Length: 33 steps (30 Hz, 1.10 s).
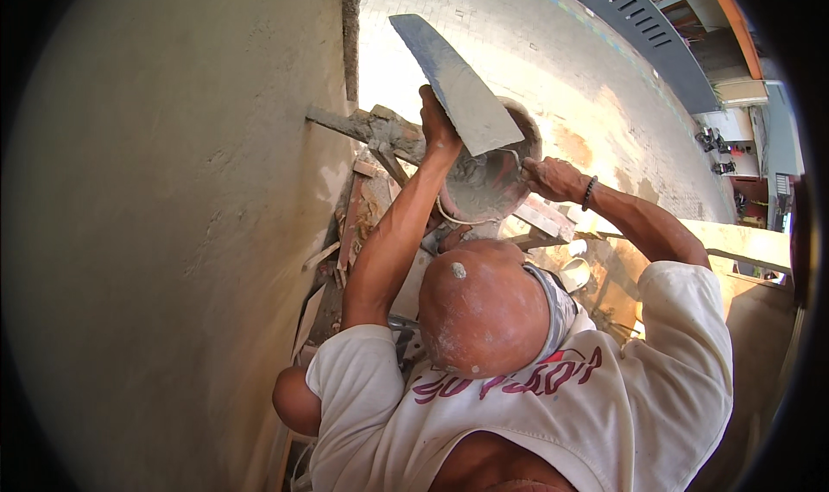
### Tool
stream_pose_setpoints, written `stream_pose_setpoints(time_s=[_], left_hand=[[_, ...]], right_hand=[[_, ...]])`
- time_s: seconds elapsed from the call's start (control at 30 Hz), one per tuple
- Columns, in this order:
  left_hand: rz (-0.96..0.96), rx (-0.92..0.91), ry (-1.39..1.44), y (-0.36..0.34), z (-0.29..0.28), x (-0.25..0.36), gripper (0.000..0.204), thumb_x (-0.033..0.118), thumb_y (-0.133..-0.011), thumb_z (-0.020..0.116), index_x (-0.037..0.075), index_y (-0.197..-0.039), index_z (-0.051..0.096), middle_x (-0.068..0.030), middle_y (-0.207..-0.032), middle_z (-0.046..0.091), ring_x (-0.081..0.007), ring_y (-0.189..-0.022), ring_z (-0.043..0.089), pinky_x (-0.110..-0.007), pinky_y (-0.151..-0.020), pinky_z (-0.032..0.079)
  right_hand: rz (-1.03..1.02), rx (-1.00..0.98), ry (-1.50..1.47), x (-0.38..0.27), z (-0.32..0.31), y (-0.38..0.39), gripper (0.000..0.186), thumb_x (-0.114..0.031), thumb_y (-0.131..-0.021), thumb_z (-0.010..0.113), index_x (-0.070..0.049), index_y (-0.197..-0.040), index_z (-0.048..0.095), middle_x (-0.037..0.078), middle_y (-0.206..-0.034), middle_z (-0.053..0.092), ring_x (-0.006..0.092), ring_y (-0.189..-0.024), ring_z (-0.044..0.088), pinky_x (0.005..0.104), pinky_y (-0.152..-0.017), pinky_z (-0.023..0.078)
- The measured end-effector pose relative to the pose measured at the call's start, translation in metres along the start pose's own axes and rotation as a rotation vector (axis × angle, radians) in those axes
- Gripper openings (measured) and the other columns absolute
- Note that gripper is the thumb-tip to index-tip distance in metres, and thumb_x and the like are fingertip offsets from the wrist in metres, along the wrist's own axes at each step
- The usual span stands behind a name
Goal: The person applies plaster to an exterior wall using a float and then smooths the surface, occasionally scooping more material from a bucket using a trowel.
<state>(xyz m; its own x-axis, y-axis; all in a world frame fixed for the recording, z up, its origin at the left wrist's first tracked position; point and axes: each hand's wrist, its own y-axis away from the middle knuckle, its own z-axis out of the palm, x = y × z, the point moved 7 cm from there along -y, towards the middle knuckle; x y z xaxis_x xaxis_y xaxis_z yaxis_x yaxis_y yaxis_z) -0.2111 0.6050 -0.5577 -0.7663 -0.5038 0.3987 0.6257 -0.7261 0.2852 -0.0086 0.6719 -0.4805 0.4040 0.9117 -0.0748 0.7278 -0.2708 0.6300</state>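
Note:
My left hand (439, 129) is closed at the lower edge of a long flat plastering board (471, 104), smeared grey and held tilted over a bucket. The bucket (534, 129) contains wet grey mortar (477, 186). At its right rim my right hand (555, 179) forms a fist, with a bracelet at the wrist. A thin curved metal neck (516, 157), like a trowel's, runs from this fist into the bucket. The tool's blade cannot be made out. The board hides part of the bucket and the left fingers.
A plastered wall (173, 233) rises close on my left. A mortar-crusted wooden plank (341, 123) juts out beside the bucket. My bent knee (479, 311) is just below it. Scrap wood and rubble (350, 220) lie beneath. Paving (587, 69) and a grey gate (648, 39) are beyond.

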Motion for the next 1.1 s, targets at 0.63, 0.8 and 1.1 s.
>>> stream_pose_setpoints(time_s=[0.63, 0.8, 1.1], left_hand=[[0.139, -0.064, -0.511, 0.012, 0.012, 0.002, 0.044, 0.040, -0.097, 0.045, -0.003, -0.105, 0.041, -0.0212, -0.098, 0.066, -0.0262, -0.088, 0.066, -0.038, -0.076, 0.052], [0.013, -0.038, -0.315, 0.019, 0.021, 0.003, 0.048, 0.043, -0.100, 0.035, -0.003, -0.108, 0.045, -0.0188, -0.098, 0.066, -0.0265, -0.087, 0.067, -0.037, -0.075, 0.052], [0.214, -0.066, -0.841, 0.015, 0.027, 0.002, 0.039, 0.034, -0.095, 0.047, -0.002, -0.109, 0.044, -0.0243, -0.104, 0.064, -0.0403, -0.098, 0.063, -0.048, -0.085, 0.047]], right_hand=[[-0.007, -0.044, 0.171, -0.001, 0.012, -0.002, 0.026, -0.021, -0.085, 0.057, -0.005, -0.104, 0.049, 0.021, -0.072, 0.063, 0.0420, -0.072, 0.064, 0.0512, -0.065, 0.052], [-0.077, -0.035, 0.069, 0.002, 0.024, -0.005, 0.022, -0.018, -0.084, 0.058, -0.005, -0.100, 0.050, 0.018, -0.068, 0.062, 0.0401, -0.066, 0.064, 0.0491, -0.060, 0.052], [-0.103, 0.186, 0.397, -0.026, -0.020, 0.026, 0.021, -0.014, -0.088, 0.051, -0.004, -0.106, 0.053, 0.018, -0.063, 0.059, 0.0322, -0.057, 0.060, 0.0439, -0.053, 0.049]])
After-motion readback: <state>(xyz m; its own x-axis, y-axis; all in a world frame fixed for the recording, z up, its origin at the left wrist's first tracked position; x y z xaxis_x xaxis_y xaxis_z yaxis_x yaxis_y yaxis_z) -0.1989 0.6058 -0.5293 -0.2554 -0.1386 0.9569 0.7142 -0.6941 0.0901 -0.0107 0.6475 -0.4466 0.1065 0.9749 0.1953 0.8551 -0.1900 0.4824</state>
